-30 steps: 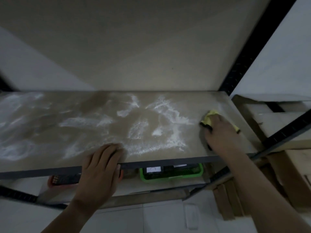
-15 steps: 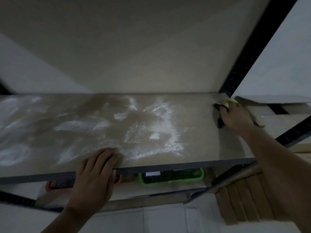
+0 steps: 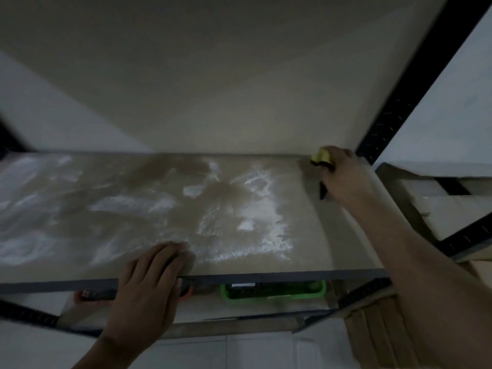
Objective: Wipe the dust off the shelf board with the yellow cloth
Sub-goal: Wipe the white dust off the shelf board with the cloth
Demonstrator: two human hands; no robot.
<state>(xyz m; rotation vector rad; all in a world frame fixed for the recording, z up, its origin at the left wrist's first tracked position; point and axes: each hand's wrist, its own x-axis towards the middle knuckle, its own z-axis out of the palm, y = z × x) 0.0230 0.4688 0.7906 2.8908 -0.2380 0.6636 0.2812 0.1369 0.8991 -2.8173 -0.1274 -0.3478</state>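
Since right hand (image 3: 343, 177), clutching crumpled yellow cloth (image 3: 320, 155), slid to far-right corner of brown shelf board (image 3: 314, 251) in 1 s, right strip's clean; white dust (image 3: 261, 214) remains centre-left. Left hand (image 3: 149, 288) flat on near edge.

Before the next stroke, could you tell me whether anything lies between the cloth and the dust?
Nothing visible: bare board lies between the cloth in the right hand and the dust; the left hand rests at the front edge.

Lower tier and surroundings
A green basket (image 3: 274, 293) and a red item (image 3: 81, 295) sit on the lower shelf (image 3: 266, 313); cardboard (image 3: 372, 339) at right, black post (image 3: 415, 83) behind.
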